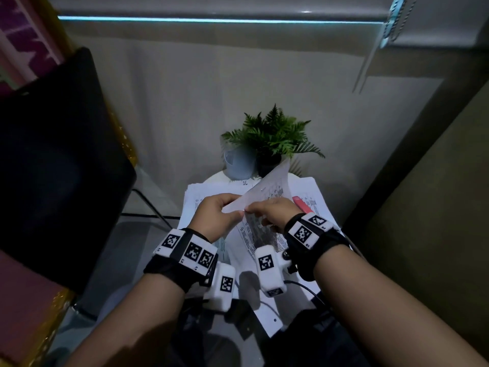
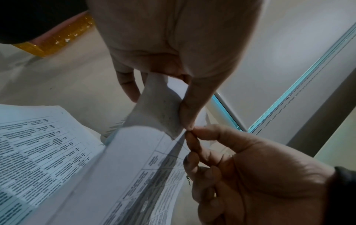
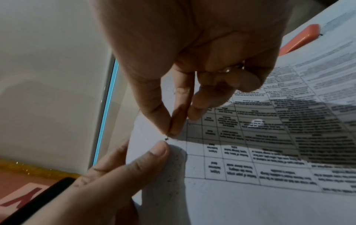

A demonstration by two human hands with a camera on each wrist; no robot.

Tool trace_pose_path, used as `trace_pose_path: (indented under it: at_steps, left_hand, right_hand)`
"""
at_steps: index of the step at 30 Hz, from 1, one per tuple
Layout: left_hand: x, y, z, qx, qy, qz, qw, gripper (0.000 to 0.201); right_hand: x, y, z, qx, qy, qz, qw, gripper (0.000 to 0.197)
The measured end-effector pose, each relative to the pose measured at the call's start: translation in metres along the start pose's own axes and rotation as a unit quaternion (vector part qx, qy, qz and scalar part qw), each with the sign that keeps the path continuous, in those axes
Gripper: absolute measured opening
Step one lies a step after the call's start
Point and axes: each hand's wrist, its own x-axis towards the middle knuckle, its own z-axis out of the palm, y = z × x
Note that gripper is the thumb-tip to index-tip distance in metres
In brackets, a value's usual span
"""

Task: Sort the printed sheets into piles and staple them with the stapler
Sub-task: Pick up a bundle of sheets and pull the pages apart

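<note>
My left hand (image 1: 211, 217) pinches the folded-back corner of a printed sheet (image 1: 267, 192) between thumb and fingers, and my right hand (image 1: 275, 211) closes thumb and forefinger on a tiny dark bit, perhaps a staple, at that same corner. The sheet rises from my hands, its long axis slanting up and away to the right. Its table print is too blurred to read. Below lie more sheets (image 1: 201, 205) spread on a small white table (image 1: 217, 177); one at the far edge shows "10". An orange stapler (image 1: 301, 203) lies on the papers just right of my right hand, long axis running away to the left. Beyond stand a grey cup (image 1: 239, 162) and a fern (image 1: 272, 133).
</note>
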Motion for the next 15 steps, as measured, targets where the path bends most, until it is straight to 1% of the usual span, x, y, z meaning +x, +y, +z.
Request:
trace_pose_path:
  at_steps: [2, 4, 6, 8, 12, 15]
  left_hand:
    - [-0.002, 0.003, 0.002, -0.009, 0.013, 0.011, 1.0, 0.014]
    - [-0.002, 0.004, 0.003, -0.007, 0.035, 0.016, 0.999, 0.01]
    - [-0.002, 0.004, 0.005, 0.001, 0.052, 0.015, 0.999, 0.011]
    - [-0.002, 0.004, 0.007, 0.008, 0.061, 0.01, 0.998, 0.012]
    - [-0.002, 0.005, 0.01, 0.021, 0.068, 0.008, 0.997, 0.014]
    - [-0.001, 0.005, 0.011, 0.028, 0.07, 0.006, 0.997, 0.016]
  right_hand:
    - [-0.003, 0.0, 0.0, -0.008, -0.001, -0.016, 1.0, 0.018]
    - [-0.004, 0.004, 0.002, 0.006, 0.01, -0.036, 0.999, 0.02]
    - [-0.004, 0.008, 0.005, 0.024, 0.032, -0.049, 0.998, 0.02]
    - [-0.004, 0.013, 0.008, 0.039, 0.048, -0.06, 0.996, 0.016]
    - [-0.004, 0.019, 0.014, 0.066, 0.083, -0.084, 0.991, 0.015]
    - [-0.002, 0.022, 0.018, 0.062, 0.117, -0.113, 0.985, 0.008]
